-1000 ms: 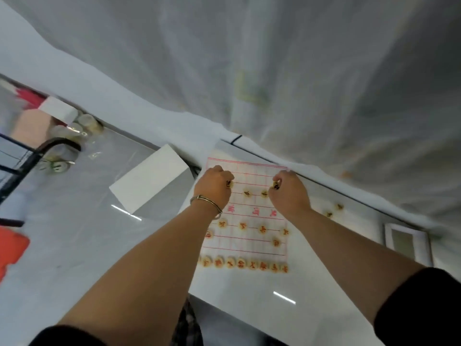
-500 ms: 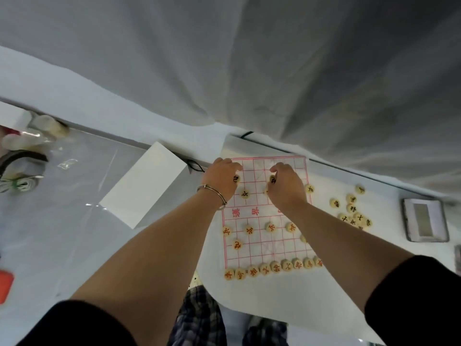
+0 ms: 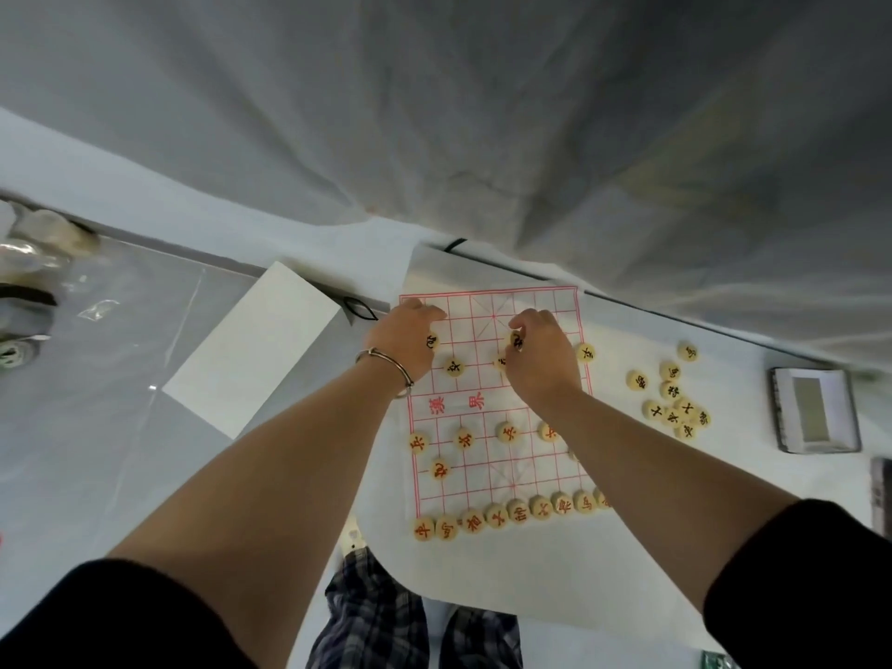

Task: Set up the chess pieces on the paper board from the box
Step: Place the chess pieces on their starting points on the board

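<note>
Since half a second ago both hands sit almost where they were over the far half of the paper board [image 3: 492,408]; mostly the head camera has shifted, so the loose pile now shows fully. Head view, the only one: right hand [image 3: 543,364] curled, thumb and fingertips pinched on a black-marked piece [image 3: 516,341] just above the far-side grid. Left hand [image 3: 408,345] curled too, a black-marked disc [image 3: 431,341] at its fingertips; whether gripped or merely touched, cannot tell. Red pieces [image 3: 519,515] line the near edge, more red stand ahead of them. Unplaced black pieces [image 3: 673,403] lie off the board on the white sheet, to the right of the grid. Likely key relation: that pile lies right of both hands, nearer the right one, so the right hand has the shorter reach. White box [image 3: 251,345] lies left, apart from the board.
</note>
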Demonstrator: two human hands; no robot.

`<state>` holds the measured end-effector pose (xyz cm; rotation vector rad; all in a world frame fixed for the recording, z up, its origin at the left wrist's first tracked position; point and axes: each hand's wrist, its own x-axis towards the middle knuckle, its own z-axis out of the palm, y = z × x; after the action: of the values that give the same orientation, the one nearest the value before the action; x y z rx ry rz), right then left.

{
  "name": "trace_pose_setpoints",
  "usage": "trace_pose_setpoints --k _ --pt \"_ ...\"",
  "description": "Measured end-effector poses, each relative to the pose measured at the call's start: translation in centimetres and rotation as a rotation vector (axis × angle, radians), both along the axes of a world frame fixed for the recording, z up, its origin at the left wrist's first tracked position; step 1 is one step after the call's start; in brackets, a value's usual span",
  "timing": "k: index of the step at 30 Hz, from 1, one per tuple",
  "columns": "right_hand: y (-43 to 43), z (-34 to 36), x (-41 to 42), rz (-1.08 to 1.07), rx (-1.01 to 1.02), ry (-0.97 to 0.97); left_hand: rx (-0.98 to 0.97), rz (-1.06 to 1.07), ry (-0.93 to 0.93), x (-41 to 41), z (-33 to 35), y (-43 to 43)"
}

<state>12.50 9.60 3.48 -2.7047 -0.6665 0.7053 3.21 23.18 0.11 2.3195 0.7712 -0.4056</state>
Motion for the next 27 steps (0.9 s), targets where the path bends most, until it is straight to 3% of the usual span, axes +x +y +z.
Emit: trace_pose_setpoints --k 6,16,21,27 --pt "-1.3 0.8 1.0 0.015 -0.001 -0.037 -0.035 -0.013 0.020 -0.1 0.6 0.1" --pt "-4.7 1.4 6.1 0.140 -0.117 -0.204 0.014 -0.108 -0.127 3.2 2.5 -3.9" --pt "-5.1 -0.6 6.5 0.269 -0.125 -0.179 0.056 -0.065 -0.143 4.3 1.3 -7.6" --pt "-5.9 -2.8 6.9 0.487 -0.168 -0.319 0.097 -0.039 -0.121 4.3 0.3 -10.0"
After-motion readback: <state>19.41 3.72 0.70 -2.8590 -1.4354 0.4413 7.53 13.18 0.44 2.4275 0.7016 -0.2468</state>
